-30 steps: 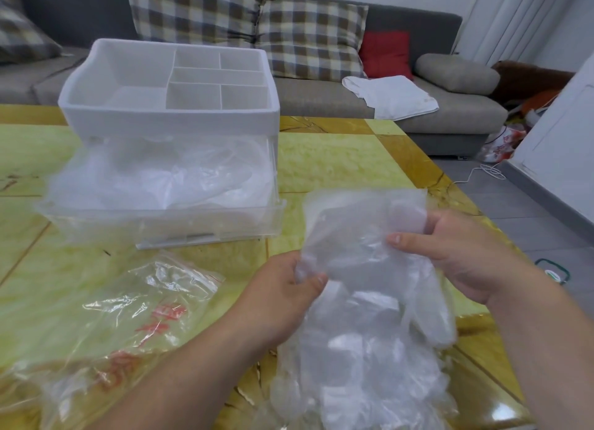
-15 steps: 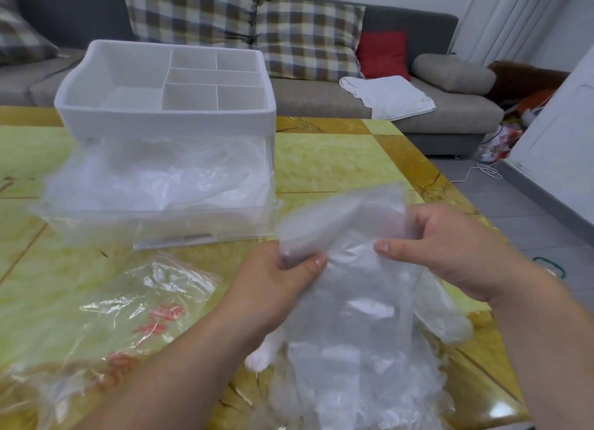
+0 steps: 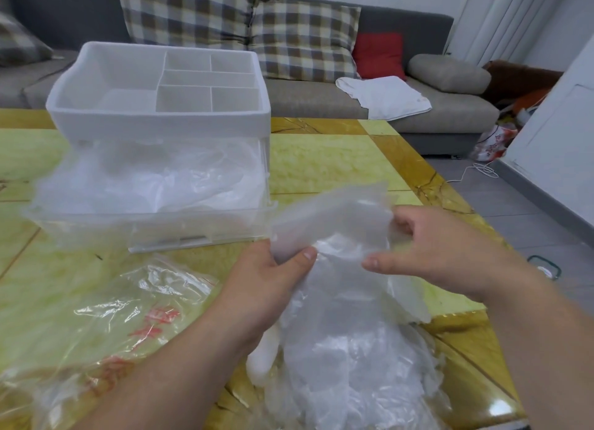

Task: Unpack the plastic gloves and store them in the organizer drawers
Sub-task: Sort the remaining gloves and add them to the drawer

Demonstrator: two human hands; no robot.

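A thick bunch of clear plastic gloves (image 3: 340,333) hangs over the table's near right corner. My left hand (image 3: 273,285) pinches its top edge from the left, while my right hand (image 3: 443,249) grips the same top edge from the right. The top of the bunch is folded over toward the left. A white organizer (image 3: 160,114) with a divided top tray stands at the left. Its clear drawer (image 3: 154,227) is pulled open and holds more crumpled clear gloves (image 3: 167,179).
The empty clear package bag (image 3: 106,314) with red print lies on the yellow-green table (image 3: 324,163) at the near left. A grey sofa (image 3: 321,98) with checked cushions and a white cloth (image 3: 382,95) stands behind. The table's right edge drops to a grey floor.
Both hands have moved the gloves a little left toward the drawer, and the top of the bunch has folded over leftward.
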